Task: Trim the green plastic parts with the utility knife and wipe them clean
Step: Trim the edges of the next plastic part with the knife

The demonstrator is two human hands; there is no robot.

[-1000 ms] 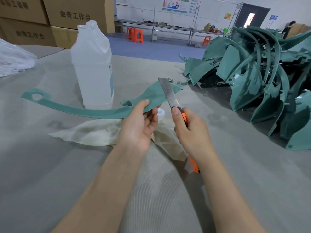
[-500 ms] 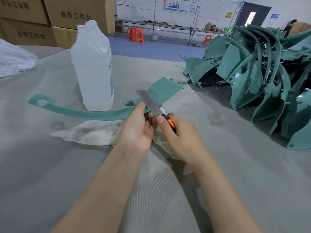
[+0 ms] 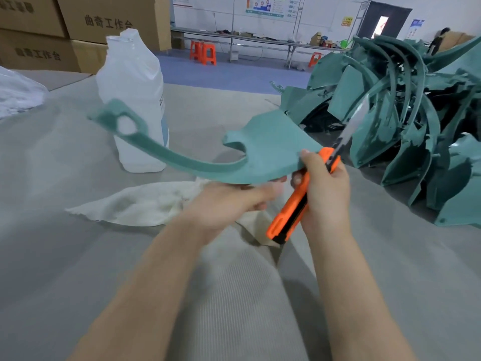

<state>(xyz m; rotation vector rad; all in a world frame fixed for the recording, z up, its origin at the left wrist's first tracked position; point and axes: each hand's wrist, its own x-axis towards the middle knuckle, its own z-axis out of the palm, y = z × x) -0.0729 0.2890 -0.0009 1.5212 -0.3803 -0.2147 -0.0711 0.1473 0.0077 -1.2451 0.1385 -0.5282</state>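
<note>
A long curved green plastic part [image 3: 265,149] is lifted above the table, its thin arm with a ring end reaching left in front of the bottle. My left hand [image 3: 229,201] holds the part from underneath at its wide end. My right hand [image 3: 322,188] grips an orange and black utility knife [image 3: 294,204]. The knife's blade is extended and points up and to the right, past the right edge of the part. A pale cloth [image 3: 145,204] lies flat on the table beneath the part and my left hand.
A white plastic bottle [image 3: 132,100] stands at the back left behind the part's arm. A big heap of green plastic parts [image 3: 406,121] fills the right side. Cardboard boxes [image 3: 104,19] and a clear bag [image 3: 15,95] sit far left. Grey ribbed table cover [image 3: 234,295] spreads in front.
The part has been raised off the table and tilted, its ring end now high in front of the bottle. The knife swung from over the part to its right side.
</note>
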